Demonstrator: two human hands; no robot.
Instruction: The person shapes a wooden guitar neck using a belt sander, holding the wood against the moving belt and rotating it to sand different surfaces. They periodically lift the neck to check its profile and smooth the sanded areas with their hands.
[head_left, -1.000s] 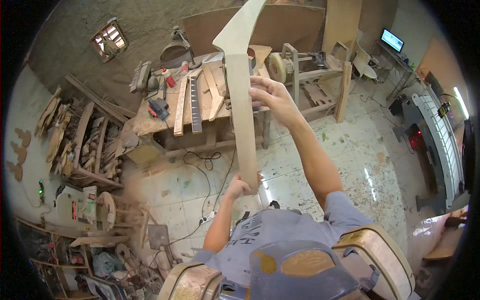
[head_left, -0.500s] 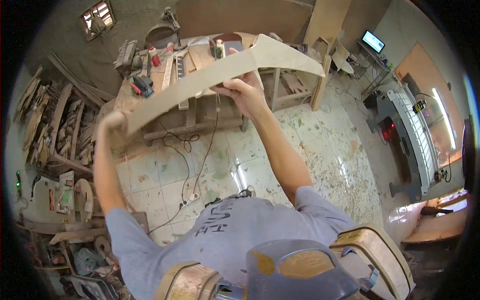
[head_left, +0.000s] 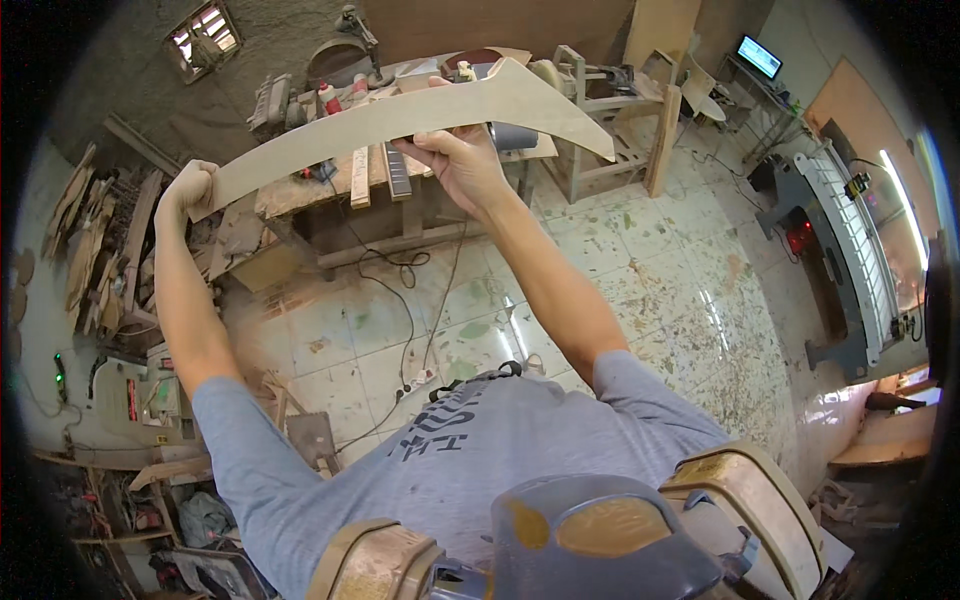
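High and crosswise, the neck [head_left: 350,122] is held aloft, pale, plain wood stretched from left to right and seen as an arc, its left end dipped nearer, partly covered by a grip. On the right, the angular head [head_left: 540,100] is shown, peaked at its far edge, drawn out to a point rightward, broad face turned to view.

The pale wooden piece [head_left: 390,117] bars the workbench [head_left: 290,196], while open air lies between the forearms [head_left: 560,275]
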